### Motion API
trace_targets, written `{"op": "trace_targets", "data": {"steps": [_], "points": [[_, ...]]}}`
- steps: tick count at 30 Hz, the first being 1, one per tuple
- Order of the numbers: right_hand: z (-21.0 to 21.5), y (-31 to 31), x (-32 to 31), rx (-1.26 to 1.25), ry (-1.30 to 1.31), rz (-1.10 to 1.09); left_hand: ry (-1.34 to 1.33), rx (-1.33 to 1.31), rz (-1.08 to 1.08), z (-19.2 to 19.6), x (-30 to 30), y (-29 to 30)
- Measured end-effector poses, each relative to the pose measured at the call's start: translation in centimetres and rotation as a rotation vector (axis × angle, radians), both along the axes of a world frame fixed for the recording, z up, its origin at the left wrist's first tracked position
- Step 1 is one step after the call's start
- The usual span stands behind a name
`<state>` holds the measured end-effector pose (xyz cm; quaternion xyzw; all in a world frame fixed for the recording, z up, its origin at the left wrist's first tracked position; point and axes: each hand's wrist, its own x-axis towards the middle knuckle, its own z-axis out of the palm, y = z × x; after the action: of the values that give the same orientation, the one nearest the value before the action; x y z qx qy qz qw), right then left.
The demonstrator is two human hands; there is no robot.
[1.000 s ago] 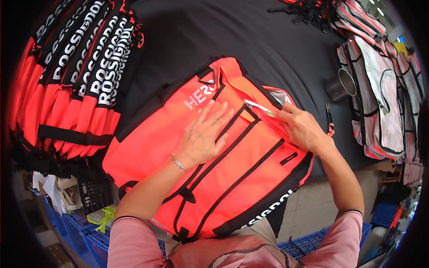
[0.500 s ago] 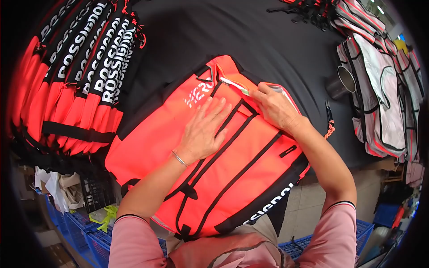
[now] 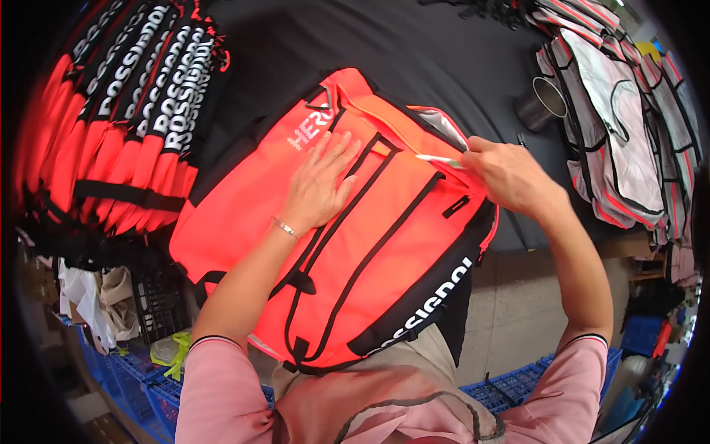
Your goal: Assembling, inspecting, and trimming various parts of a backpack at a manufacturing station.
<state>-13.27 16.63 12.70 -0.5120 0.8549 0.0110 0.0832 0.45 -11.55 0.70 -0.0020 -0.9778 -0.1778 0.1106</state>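
A bright orange-red backpack with black straps and trim lies on the black-covered table in front of me. My left hand rests flat on its upper panel, fingers stretched out, a bracelet at the wrist. My right hand is closed at the bag's upper right corner, beside its open top edge. From its fingers a thin white strip with a greenish part sticks out to the left over the orange fabric. Its exact kind cannot be made out. Grey lining shows at the opening beyond the hand.
Several orange and black bags stand packed together at the left. Grey bags with black and orange trim are piled at the right, next to a dark metal cup lying tilted. Blue plastic crates stand below the table's near edge.
My right hand has moved right along the bag's top edge, and the white strip has moved with it. My left hand still lies flat on the bag. The whole view has shifted slightly.
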Motion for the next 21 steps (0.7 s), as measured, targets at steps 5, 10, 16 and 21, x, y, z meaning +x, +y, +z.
{"op": "trace_targets", "data": {"steps": [5, 10, 16, 21], "points": [[1.5, 2.3, 1.4, -0.054, -0.053, -0.045, 0.064, 0.057, -0.030, -1.4, 0.3, -0.1], [1.6, 7.4, 4.5, -0.418, 0.036, -0.243, 0.147, 0.112, 0.000, -0.9, 1.0, -1.8], [-9.9, 10.8, 13.5, -0.948, -0.501, -0.840, 0.395, 0.310, 0.188, 7.1, 6.4, -7.5], [-13.4, 5.2, 19.0, -1.223, -0.816, -1.143, 0.098, -0.204, 0.371, 7.1, 15.1, -11.2]]}}
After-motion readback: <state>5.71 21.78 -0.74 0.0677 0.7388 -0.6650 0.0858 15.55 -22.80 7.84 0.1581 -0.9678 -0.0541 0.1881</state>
